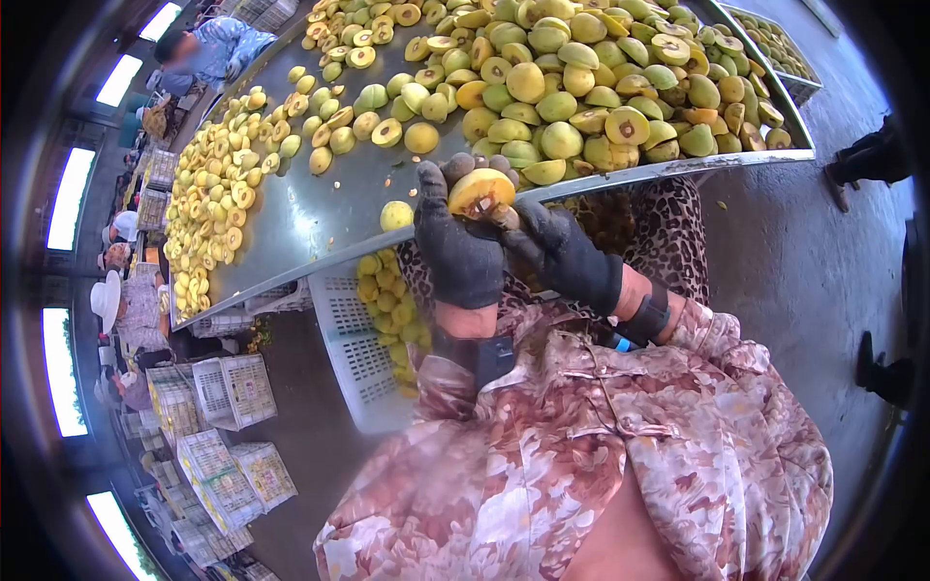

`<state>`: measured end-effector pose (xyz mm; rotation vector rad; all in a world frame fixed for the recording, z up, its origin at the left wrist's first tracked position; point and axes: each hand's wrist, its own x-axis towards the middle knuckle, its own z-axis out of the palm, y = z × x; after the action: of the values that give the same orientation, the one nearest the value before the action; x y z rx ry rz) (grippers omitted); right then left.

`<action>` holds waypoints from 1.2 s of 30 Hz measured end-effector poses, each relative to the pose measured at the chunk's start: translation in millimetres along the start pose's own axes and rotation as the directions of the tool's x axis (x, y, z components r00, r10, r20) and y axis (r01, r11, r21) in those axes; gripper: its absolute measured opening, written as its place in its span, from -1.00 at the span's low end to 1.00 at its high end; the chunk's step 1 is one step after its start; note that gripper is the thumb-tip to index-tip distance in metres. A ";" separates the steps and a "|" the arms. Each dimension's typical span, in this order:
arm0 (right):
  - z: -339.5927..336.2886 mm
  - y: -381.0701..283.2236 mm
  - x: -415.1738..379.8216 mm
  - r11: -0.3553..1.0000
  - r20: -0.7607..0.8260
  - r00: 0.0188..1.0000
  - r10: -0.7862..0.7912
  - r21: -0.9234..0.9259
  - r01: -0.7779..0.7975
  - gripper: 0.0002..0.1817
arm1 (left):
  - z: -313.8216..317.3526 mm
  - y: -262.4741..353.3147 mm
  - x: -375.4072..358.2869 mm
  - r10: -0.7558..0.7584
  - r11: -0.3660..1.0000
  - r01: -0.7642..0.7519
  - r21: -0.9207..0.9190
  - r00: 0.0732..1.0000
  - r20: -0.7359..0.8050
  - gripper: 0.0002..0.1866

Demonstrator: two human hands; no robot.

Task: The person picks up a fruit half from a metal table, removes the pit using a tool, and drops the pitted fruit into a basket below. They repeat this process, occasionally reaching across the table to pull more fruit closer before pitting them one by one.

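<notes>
My left hand (455, 242), in a black glove with the fingertips bare, grips a halved yellow peach (481, 192) with its cut face turned toward me. My right hand (572, 257), gloved the same way, is closed with its fingertips at the lower edge of that cut face. What it holds, if anything, is hidden. Both hands are at the near edge of a metal table (349, 213). Just beyond them lies a large heap of peach halves (562, 107). One loose yellow peach (396, 215) rests at the table edge beside my left hand.
Smaller peach halves (218, 198) spread over the table's left part. Below the edge stands a white crate (354, 339) holding yellow fruit. Stacked crates (232, 392) line the floor at left. A person in blue (218, 48) is across the table, and others are farther left.
</notes>
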<state>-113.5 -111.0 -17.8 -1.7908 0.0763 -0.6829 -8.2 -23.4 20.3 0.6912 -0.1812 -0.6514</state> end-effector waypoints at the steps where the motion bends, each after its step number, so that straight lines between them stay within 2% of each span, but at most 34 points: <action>1: -1.5 0.0 0.7 1.000 0.027 1.000 0.002 0.022 -0.003 -0.84 | 3.6 1.3 0.1 -0.010 1.000 0.012 0.022 0.999 -0.052 -0.54; 4: -6.1 -12.0 -0.9 0.968 0.102 0.992 0.073 0.234 -0.095 -0.82 | 7.5 1.4 0.1 0.031 0.996 -0.027 0.089 0.998 -0.053 -0.50; 6: -5.5 -15.0 -4.6 0.869 0.185 0.962 0.202 0.420 -0.263 -0.79 | 13.8 3.6 -8.6 0.170 0.926 -0.164 0.341 0.985 0.011 -0.48; 7: -4.7 -14.7 -5.2 0.866 0.180 0.961 0.212 0.421 -0.270 -0.78 | 17.9 4.7 -12.6 0.227 0.859 -0.230 0.457 0.972 0.063 -0.47; 8: -4.0 -14.4 -5.6 0.863 0.174 0.959 0.223 0.423 -0.277 -0.77 | 22.2 4.4 -15.5 0.224 0.886 -0.232 0.402 0.972 0.068 -0.47; 10: 2.3 -10.2 -5.7 0.958 0.065 0.988 0.142 0.243 -0.154 -0.77 | 29.1 4.5 -20.9 0.209 0.929 -0.224 0.295 0.974 0.084 -0.47; 11: -0.6 -8.9 -5.7 0.992 0.060 0.997 0.049 0.114 -0.055 -0.77 | 29.8 9.8 -23.3 0.102 0.969 -0.131 0.209 0.984 0.146 -0.48; 13: -7.5 -7.9 -2.8 0.979 0.098 0.987 -0.129 -0.148 0.143 -0.77 | 35.3 15.0 -28.6 0.116 0.942 -0.144 0.303 0.987 0.108 -0.50; 14: -5.1 -8.3 -2.1 0.992 0.096 0.987 -0.126 -0.010 0.128 -0.75 | 37.3 17.0 -30.0 0.137 0.926 -0.158 0.344 0.987 0.085 -0.51; 15: -1.0 -8.7 -0.8 0.985 0.103 0.987 -0.124 0.129 0.111 -0.73 | 37.8 18.2 -30.5 0.209 0.862 -0.253 0.439 0.967 0.148 -0.53; 16: 2.6 -9.6 -0.9 0.960 0.108 0.987 -0.120 0.267 0.088 -0.70 | 39.2 20.7 -32.6 0.222 0.848 -0.279 0.450 0.959 0.175 -0.54; 18: -6.2 -15.5 -3.9 0.951 0.217 0.972 -0.086 0.308 0.015 -0.62 | 43.3 25.8 -32.5 0.248 0.820 -0.335 0.465 0.939 0.239 -0.54; 21: -12.6 -18.6 -11.0 0.885 0.370 0.929 -0.003 0.433 -0.170 -0.52 | 34.6 29.8 -22.6 0.155 0.875 -0.330 0.353 0.883 0.442 -0.54; 24: -14.5 -12.4 -3.7 0.910 0.390 0.919 -0.065 0.401 -0.105 -0.48 | 14.8 31.2 -17.2 0.035 0.839 -0.349 0.418 0.801 0.598 -0.52; 25: -12.3 -13.1 -2.7 0.917 0.412 0.905 -0.106 0.392 -0.071 -0.48 | 13.6 24.2 -23.6 0.071 0.911 -0.265 0.316 0.856 0.513 -0.48; 27: -17.9 -7.3 -3.7 0.981 0.576 0.796 -0.184 0.153 0.117 -0.54 | 0.4 40.4 -32.4 0.120 0.951 -0.168 0.260 0.974 0.190 -0.48; 28: -22.1 -15.3 -5.7 0.987 0.559 0.814 -0.159 0.100 0.124 -0.65 | -9.1 53.2 -31.1 0.132 0.967 -0.134 0.216 0.991 0.023 -0.48; 29: -25.4 -21.0 -12.2 0.989 0.496 0.864 -0.090 0.148 0.018 -0.67 | -36.3 67.5 -26.8 0.231 0.931 -0.191 0.310 0.968 -0.097 -0.54; 30: -30.4 -21.6 -14.8 0.976 0.430 0.903 -0.020 0.203 -0.074 -0.69 | -79.5 85.9 -13.7 0.339 0.881 -0.238 0.408 0.920 -0.195 -0.59; 31: -23.9 18.1 -30.1 0.953 0.338 0.932 0.130 0.217 -0.212 -0.70 | -150.6 111.0 7.8 0.485 0.427 -0.255 0.867 0.874 0.019 -0.68; 32: -35.0 23.4 -33.2 0.948 0.476 0.825 0.305 -0.233 -0.216 -0.70 | -200.4 128.0 23.9 0.466 -0.210 -0.195 0.958 0.842 0.273 -0.75; 33: -47.3 27.4 -32.6 0.765 0.499 0.697 0.515 -0.634 -0.110 -0.71 | -201.5 129.5 28.6 0.429 -0.406 -0.197 0.892 0.821 0.377 -0.76; 34: -52.6 30.3 -28.2 0.441 0.403 0.580 0.708 -0.894 0.082 -0.72 | -201.8 128.4 37.1 0.373 -0.583 -0.195 0.789 0.798 0.473 -0.76; 35: -49.9 38.9 -22.5 0.592 0.419 0.642 0.642 -0.803 -0.068 -0.73 | -200.7 123.4 50.6 0.302 -0.732 -0.187 0.655 0.773 0.558 -0.75; 36: -42.8 51.9 -23.3 0.720 0.414 0.700 0.582 -0.662 -0.208 -0.74 | -179.0 110.8 60.1 0.236 -0.723 -0.134 0.678 0.874 0.425 -0.72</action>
<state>-138.7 -156.4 -66.5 -2.3889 0.2785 0.3260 159.1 99.9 -48.5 2.6483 -1.0860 0.5635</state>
